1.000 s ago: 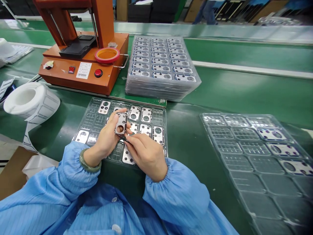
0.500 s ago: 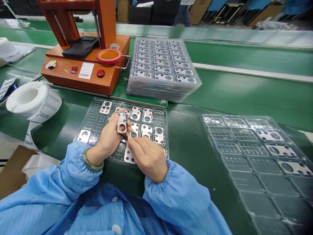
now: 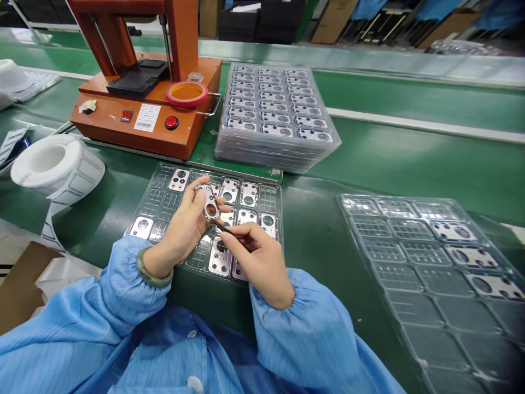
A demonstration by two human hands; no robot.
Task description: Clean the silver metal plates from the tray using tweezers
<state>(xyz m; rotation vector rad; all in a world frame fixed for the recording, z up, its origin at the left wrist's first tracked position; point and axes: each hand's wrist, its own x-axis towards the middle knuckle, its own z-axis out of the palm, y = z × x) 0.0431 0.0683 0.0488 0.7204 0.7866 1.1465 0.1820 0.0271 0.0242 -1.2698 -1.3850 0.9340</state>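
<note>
My left hand is closed on a silver metal plate with a large round hole, tilted above a clear plastic tray. Between the fingers of my right hand is a thin black tool, its tip at the plate's lower edge. Below both hands, the clear tray holds several similar silver plates, and some of its compartments hold none. My hands partly cover the tray's middle.
An orange press stands at the back left, with a red tape ring on it. Beside it is a stack of filled trays. A white label roll lies left; another clear tray lies right.
The plate in my left hand has tilted, its top leaning left. My right hand has moved right and slightly down, with its fingers less bunched and more of the black tool showing.
</note>
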